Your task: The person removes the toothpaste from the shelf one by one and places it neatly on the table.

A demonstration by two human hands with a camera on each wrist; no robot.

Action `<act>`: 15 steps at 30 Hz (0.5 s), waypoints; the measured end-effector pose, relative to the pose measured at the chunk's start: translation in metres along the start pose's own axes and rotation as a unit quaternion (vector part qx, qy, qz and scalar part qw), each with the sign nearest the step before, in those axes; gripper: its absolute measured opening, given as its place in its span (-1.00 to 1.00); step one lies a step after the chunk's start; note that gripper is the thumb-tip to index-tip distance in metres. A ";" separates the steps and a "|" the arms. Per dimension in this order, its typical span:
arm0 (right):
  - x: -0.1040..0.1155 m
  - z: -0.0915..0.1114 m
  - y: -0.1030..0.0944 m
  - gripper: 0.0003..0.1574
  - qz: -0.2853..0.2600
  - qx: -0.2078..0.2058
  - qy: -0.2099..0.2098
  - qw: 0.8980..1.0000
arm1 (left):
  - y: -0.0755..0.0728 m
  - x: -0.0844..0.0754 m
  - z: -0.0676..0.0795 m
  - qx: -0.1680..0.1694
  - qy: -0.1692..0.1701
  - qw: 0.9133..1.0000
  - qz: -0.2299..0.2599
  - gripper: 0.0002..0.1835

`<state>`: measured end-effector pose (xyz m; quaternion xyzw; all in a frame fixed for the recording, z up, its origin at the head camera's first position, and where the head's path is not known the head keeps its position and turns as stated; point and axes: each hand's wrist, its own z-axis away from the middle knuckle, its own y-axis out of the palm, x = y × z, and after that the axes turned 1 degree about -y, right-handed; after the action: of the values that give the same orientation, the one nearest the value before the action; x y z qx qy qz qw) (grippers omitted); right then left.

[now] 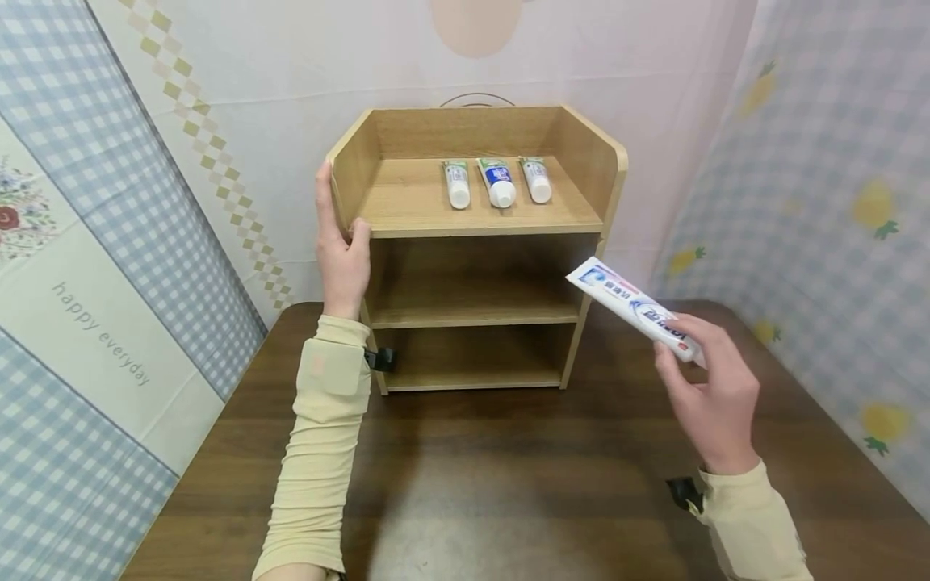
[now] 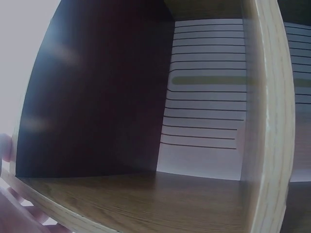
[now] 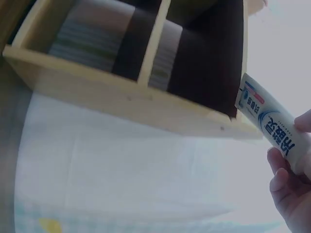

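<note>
Toothpaste tube (image 1: pixel 634 310), white with blue print, is in our right hand (image 1: pixel 714 387), raised over the brown table (image 1: pixel 472 484) in front of the wooden shelf (image 1: pixel 410 198). Its flat end points up and left at the shelf's right front edge; we cannot tell whether the 2 touch.

On the top board, 3 smaller tubes (image 1: pixel 497 181) lie side by side, slightly apart, from the middle toward the right, caps facing us. Raised side panels (image 1: pixel 590 165) border that board left and right, with a low back wall (image 1: pixel 465 133) behind; 2 open-fronted compartments sit below. We have a checked cloth (image 1: pixel 788 202) with pineapples hanging at the right and a white backdrop (image 1: pixel 327 48) behind.

Our hands are well apart. Our right hand pinches the tube near its lower end, thumb beneath, its forearm entering from the lower right. Our left hand (image 1: pixel 343 257) grips the left panel, thumb at the front edge, fingers along the outer face, forearm reaching forward.
</note>
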<state>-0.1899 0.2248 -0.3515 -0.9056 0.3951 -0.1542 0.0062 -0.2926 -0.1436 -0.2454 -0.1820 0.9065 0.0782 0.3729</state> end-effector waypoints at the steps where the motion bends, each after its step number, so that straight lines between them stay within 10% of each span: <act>1: -0.002 -0.001 -0.003 -0.64 0.009 -0.007 0.004 1.000 | 0.001 0.000 0.000 -0.001 -0.001 1.000 0.001 -0.21; 15: -0.025 -0.001 -0.018 -0.65 0.081 -0.011 0.075 0.994 | 0.003 0.005 -0.001 -0.012 0.002 1.000 0.000 -0.21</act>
<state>-0.1936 0.2554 -0.3550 -0.8565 0.4681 -0.2165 -0.0206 -0.2974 -0.1423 -0.2480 -0.1861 0.9064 0.0886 0.3687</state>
